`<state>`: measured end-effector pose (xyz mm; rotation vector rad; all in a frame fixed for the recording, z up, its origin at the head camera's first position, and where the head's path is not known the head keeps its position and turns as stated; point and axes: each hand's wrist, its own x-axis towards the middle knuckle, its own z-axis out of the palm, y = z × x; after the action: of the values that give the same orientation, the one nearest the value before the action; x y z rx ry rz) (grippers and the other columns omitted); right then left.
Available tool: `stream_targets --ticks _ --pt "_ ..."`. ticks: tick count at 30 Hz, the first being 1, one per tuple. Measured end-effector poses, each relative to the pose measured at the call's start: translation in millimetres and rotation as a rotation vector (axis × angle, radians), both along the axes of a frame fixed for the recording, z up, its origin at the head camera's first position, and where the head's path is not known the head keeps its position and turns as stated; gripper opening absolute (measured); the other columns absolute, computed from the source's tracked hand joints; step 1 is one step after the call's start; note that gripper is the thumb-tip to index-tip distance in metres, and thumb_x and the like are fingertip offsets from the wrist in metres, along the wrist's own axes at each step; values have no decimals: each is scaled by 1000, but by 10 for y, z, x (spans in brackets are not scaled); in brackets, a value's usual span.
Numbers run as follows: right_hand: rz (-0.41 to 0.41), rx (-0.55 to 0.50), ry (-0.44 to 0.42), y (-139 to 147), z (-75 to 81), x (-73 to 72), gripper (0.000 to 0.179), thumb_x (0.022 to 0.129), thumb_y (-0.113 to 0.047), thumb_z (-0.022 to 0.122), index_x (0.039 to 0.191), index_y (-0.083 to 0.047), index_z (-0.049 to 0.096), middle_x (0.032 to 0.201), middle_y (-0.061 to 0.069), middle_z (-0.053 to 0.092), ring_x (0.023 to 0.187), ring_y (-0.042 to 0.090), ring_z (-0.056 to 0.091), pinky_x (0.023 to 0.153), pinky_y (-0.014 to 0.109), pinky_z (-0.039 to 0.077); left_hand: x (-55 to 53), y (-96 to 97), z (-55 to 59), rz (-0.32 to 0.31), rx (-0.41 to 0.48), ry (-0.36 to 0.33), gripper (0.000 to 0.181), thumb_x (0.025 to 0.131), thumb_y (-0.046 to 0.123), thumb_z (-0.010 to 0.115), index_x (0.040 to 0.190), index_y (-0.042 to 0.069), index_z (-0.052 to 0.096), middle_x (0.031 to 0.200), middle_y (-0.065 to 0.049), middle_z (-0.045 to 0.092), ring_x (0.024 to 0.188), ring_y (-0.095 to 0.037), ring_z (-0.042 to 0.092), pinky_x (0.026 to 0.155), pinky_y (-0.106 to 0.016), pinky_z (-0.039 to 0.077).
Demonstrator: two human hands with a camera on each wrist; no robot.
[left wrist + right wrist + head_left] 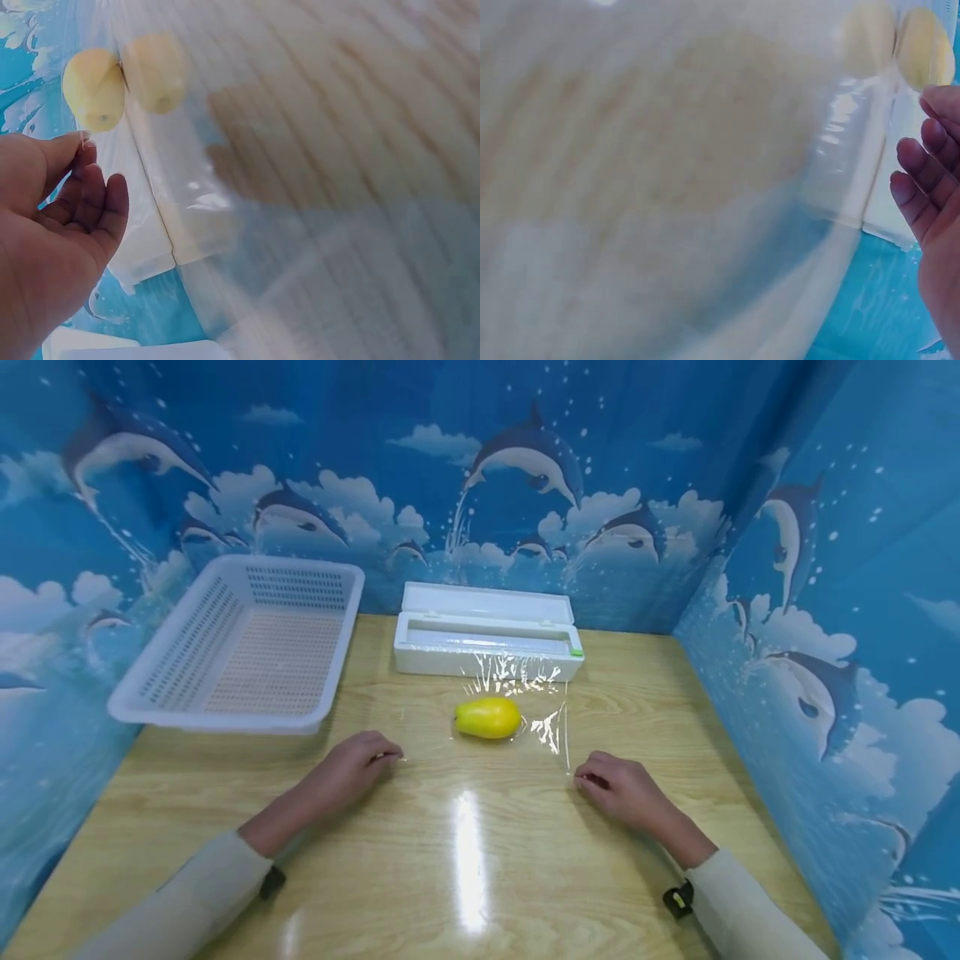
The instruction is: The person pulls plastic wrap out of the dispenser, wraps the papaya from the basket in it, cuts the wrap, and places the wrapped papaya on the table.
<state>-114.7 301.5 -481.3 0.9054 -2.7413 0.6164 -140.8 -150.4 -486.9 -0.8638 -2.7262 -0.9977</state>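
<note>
A clear sheet of cling film [550, 727] stretches from a white dispenser box [487, 662] toward me. Its near left corner is pinched between the thumb and fingertips of my left hand [362, 766]. My right hand [618, 787] pinches the near right corner. Between the film's two sides, in front of the box, lies a yellow papaya-like fruit [489, 717], its narrow greenish end to the left. Through the left wrist view the fruit [94, 90] appears beyond my fingertips, with its reflection beside it. The right wrist view has the fruit [924, 49] just above my thumb.
A white plastic basket [348, 635] with slotted sides stands at the back left. The box's lid [487, 602] is raised, and a small green piece [577, 652] sits at its right end. Blue dolphin-print curtains [847, 635] border the wooden table [375, 877] at the back and sides.
</note>
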Motion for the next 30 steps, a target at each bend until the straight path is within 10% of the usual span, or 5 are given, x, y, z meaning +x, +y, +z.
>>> stream_targets --ticks 14,30 --pt "0 -35 63 12 209 -200 3 92 -14 74 93 -11 74 81 -11 58 69 -1 48 58 21 45 -55 -21 121 125 167 -263 15 97 14 67 109 9 74 106 -6 73 93 -17 65 79 -30 56" --pt "-98 -69 4 -6 367 -373 4 95 -13 70 96 -12 74 82 -8 59 68 3 48 58 23 44 -201 51 231 209 267 -360 18 102 20 61 113 11 72 110 -8 71 100 -23 65 84 -38 57"
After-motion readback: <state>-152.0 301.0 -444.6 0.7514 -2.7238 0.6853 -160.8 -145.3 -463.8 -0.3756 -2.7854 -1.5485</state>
